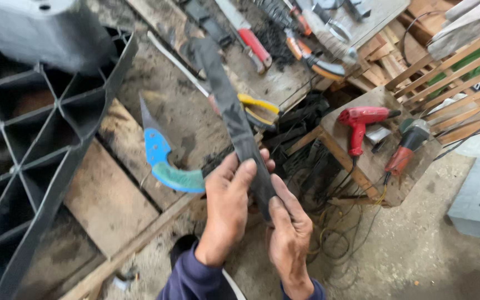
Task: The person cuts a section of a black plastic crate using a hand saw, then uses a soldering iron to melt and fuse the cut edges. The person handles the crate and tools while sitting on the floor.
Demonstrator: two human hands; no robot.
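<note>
From the head camera, both hands grip the near end of a long dark metal strip (234, 119) that slants up and away over the wooden tabletop (106, 205). The left hand (226, 203) pinches it with thumb and fingers closed around its edge; the right hand (290, 228) holds it just below, thumb pressed along the strip. A curved blade with a blue handle (162, 158) lies just left of the hands. A red drill (362, 125) rests on a small stand to the right.

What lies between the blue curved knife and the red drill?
In the head view, the long dark strip held by both hands crosses between the blue curved knife and red drill.
</note>
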